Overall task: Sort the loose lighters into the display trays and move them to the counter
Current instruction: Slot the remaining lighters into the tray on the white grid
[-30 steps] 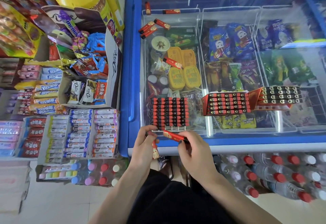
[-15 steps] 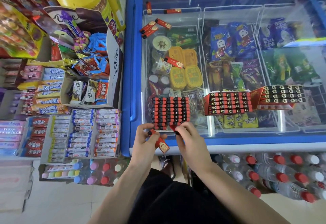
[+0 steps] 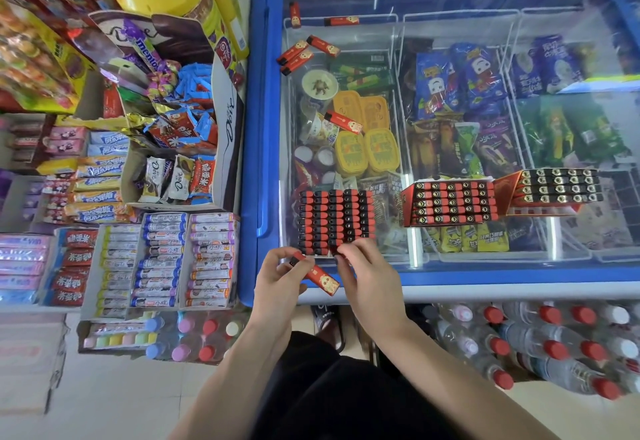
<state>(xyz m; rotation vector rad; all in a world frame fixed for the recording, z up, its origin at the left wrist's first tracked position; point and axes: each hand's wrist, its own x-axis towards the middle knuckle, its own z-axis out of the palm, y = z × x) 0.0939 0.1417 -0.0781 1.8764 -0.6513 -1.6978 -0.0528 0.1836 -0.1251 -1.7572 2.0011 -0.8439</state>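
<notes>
**At the freezer's near edge, one lighter in hand, one going into the tray**

Over the blue front rim of the freezer (image 3: 450,277) both my hands work close together. My left hand (image 3: 280,284) has its fingers curled round a red lighter (image 3: 317,273), thumb and forefinger pinching it near its black cap; the lighter lies slanted, cap up and to the left, its printed end pointing down toward my right wrist. My right hand (image 3: 367,280) is bent at the knuckles, fingertips pinched down onto the near row of the clear display tray (image 3: 334,221). Something red and black shows under those fingertips, and it looks like a lighter being held at the tray's edge, though the fingers hide most of it.

That tray sits on the glass lid just beyond my hands, filled with lighters lying in neat columns, black caps alternating with red bodies. To its right stands a red carton of lighters (image 3: 450,202) seen from the top ends, and touching that on its far right is a second carton (image 3: 557,185) with darker tops.

Further back on the glass lie loose lighters: a cluster of three (image 3: 304,53) near the left wall, one alone (image 3: 343,123) in the middle, and two more (image 3: 341,20) by the back edge.
</notes>
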